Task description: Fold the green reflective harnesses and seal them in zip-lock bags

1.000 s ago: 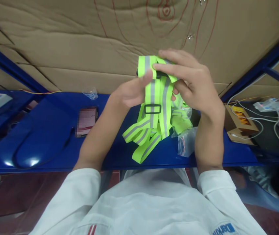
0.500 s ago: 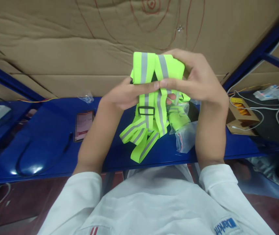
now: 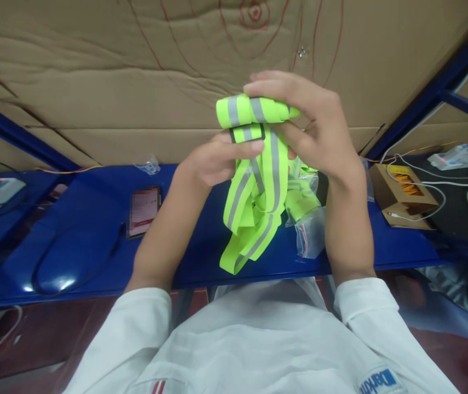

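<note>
Above the blue table I hold a neon-yellow reflective strap [image 3: 275,169] with grey stripes. Its top part is a flattened roll, while loose loops hang below. My left hand [image 3: 221,158] is closed on the strap under the roll, thumb lying across it just below a black buckle [image 3: 263,133]. With its fingers curled over the top and right end of the roll, my right hand [image 3: 313,117] grips it too. Just behind the hanging loops lies a clear plastic bag [image 3: 311,235] beside more yellow strap [image 3: 301,200], partly hidden by my right forearm.
On the blue table [image 3: 86,235] lie a phone [image 3: 143,210] and a black cable [image 3: 45,268] at left. An open cardboard box [image 3: 402,191], white cables and a power strip [image 3: 459,158] are at right. A cardboard wall [image 3: 155,109] rises behind.
The strap's top has been turned over into a tighter roll, and the buckle has moved up close beneath it. My right fingers have shifted over the roll's top; the hanging loops have bunched together.
</note>
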`<state>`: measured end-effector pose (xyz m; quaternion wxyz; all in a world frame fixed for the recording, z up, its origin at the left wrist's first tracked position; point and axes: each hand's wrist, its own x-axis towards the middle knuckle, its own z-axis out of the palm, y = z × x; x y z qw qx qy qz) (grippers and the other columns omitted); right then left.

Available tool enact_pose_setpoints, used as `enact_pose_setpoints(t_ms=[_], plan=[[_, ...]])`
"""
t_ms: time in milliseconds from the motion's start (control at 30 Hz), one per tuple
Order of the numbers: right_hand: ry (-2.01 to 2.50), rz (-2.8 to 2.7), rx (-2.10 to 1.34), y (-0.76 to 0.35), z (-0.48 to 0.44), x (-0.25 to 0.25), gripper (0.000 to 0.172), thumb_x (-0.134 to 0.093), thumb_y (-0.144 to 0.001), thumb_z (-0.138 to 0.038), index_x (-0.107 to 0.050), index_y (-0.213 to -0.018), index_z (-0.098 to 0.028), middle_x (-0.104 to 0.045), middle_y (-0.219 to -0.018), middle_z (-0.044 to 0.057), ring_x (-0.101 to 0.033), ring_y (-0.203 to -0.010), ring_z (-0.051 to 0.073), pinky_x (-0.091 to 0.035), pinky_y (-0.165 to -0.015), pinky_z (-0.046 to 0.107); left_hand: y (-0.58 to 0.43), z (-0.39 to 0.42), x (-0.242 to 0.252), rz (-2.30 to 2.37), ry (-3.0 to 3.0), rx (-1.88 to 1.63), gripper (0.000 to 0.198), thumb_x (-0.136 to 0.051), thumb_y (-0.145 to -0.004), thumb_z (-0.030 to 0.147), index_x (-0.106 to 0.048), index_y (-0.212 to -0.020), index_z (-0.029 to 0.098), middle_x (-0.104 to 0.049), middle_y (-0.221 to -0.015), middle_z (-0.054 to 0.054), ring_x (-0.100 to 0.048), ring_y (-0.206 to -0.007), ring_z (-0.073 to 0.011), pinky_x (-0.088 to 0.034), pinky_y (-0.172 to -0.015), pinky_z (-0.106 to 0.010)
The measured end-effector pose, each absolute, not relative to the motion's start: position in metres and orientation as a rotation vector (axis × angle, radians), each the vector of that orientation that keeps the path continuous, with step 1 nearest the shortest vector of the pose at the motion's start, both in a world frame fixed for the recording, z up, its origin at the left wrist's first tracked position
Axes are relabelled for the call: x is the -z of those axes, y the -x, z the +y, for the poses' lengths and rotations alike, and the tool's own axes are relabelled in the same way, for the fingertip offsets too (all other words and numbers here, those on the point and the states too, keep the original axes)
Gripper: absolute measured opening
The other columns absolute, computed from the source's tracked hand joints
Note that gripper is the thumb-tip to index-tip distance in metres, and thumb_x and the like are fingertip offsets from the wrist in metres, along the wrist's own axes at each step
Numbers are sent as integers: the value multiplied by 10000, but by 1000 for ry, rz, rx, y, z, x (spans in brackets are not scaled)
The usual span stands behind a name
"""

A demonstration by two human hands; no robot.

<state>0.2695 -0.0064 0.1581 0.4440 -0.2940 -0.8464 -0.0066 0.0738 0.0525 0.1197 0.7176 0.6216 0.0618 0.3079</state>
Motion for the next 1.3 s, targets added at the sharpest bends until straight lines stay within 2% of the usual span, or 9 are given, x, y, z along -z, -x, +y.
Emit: enact_pose_setpoints(t_ms=[100, 200, 333, 400, 500, 600, 1000, 1133, 1300], plan=[[690, -2272, -81, -277, -10, -163, 652, -530, -875, -172, -556, -1509, -321, -462, -1649, -48, -378, -1578, 211, -292, -1337, 487, -72, 49, -126, 178, -1292, -803, 401, -693, -918, 572, -744, -1095, 216, -783, -1094, -91, -588, -1398, -372, -586, -1075, -467], [724, -2349, -230, -281, -17, -168, 668, -663, -885, -309, -537, -1540, -327, -318, -1721, -54, -261, -1629, 241, -216, -1368, 467, -72, 45, -130, 229, -1288, -804, 396, -571, -996, 543, -743, -1123, 210, -777, -1042, -77, -578, -1412, -353, -591, -1058, -446], [807, -1998, -304, -279, -9, -163, 441, -686, -917, -443, -673, -1355, -395, -501, -1619, -77, -446, -1530, 319, -468, -1237, 521, -68, 43, -127, 237, -1388, -802, 214, -684, -924, 338, -761, -1080, 211, -764, -1029, -27, -663, -1309, -351, -623, -1005, -438], [856, -1913, -391, -280, 6, -156, 535, -792, -814, -525, -678, -1312, -364, -625, -1505, -19, -582, -1380, 373, -591, -1061, 554, -66, 43, -126, 253, -1433, -774, 216, -733, -884, 311, -765, -1073, 212, -768, -1041, -24, -675, -1289, -356, -629, -1000, -441], [883, -1900, -542, -283, 26, -146, 599, -900, -638, -583, -712, -1150, -333, -788, -1120, 20, -720, -1033, 366, -635, -837, 566, -69, 43, -126, 212, -1444, -734, 239, -762, -860, 303, -765, -1074, 196, -781, -1053, -44, -688, -1267, -363, -634, -997, -447], [856, -1803, -478, -282, 28, -143, 588, -902, -610, -622, -678, -1082, -353, -765, -957, -7, -704, -852, 301, -630, -722, 528, -77, 47, -125, 149, -1371, -717, 211, -683, -915, 290, -757, -1074, 174, -784, -1045, -56, -712, -1231, -354, -639, -988, -464], [558, -1782, 148, -247, 6, -149, 203, -711, -904, -324, -724, -1104, -293, -728, -1124, 15, -672, -1104, 249, -552, -1031, 406, -76, 60, -118, 352, -1316, -761, 255, -737, -783, 75, -748, -1025, 156, -788, -931, -42, -780, -1066, -311, -641, -958, -421], [574, -1881, 215, -245, 6, -147, 293, -591, -959, -228, -738, -1189, -335, -747, -1220, -25, -666, -1221, 228, -521, -1125, 420, -64, 64, -128, 215, -1294, -759, 252, -726, -748, 69, -761, -984, 152, -789, -926, -35, -787, -1001, -272, -657, -895, -361], [799, -2057, -61, -255, 3, -150, 456, -584, -941, -293, -679, -1324, -520, -591, -1507, -183, -473, -1518, 274, -331, -1334, 493, -43, 62, -141, 56, -1275, -945, 460, -676, -834, 187, -690, -1288, 258, -737, -1264, 20, -658, -1326, -265, -605, -1025, -344]])
